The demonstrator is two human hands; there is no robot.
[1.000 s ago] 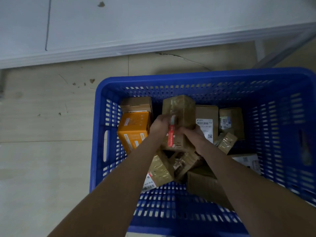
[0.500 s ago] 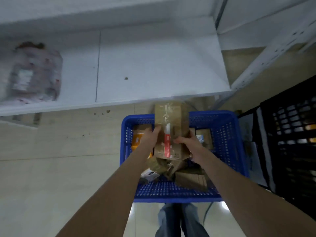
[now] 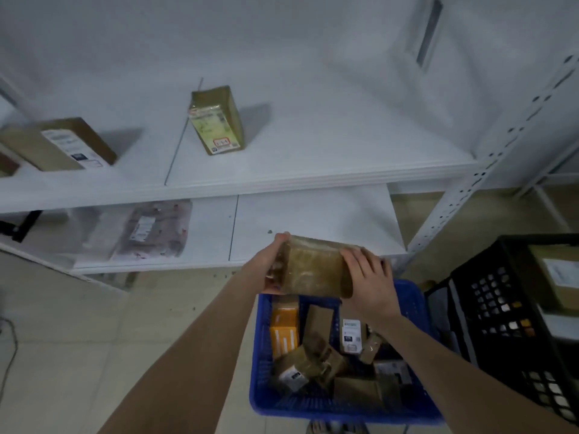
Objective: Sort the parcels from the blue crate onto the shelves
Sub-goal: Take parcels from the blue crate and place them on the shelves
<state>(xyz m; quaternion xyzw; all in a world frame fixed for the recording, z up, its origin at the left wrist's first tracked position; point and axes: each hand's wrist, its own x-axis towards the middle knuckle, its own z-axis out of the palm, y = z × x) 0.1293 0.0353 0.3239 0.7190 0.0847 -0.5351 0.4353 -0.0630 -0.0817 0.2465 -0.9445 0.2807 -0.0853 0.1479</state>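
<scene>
My left hand and right hand grasp a parcel's ends, fingers curled round it, above the crate's far edge.

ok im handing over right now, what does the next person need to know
Left hand: grips the left end of the parcel.
Right hand: curled over its right end.
Parcel: held on its side in the air, above the blue crate, in front of the lower shelf.
Done: a brown box and a taped box are on the upper shelf; a pink bag lies on the lower one.
Left: shelve the held parcel, then the several parcels in the crate, among them an orange box.
</scene>
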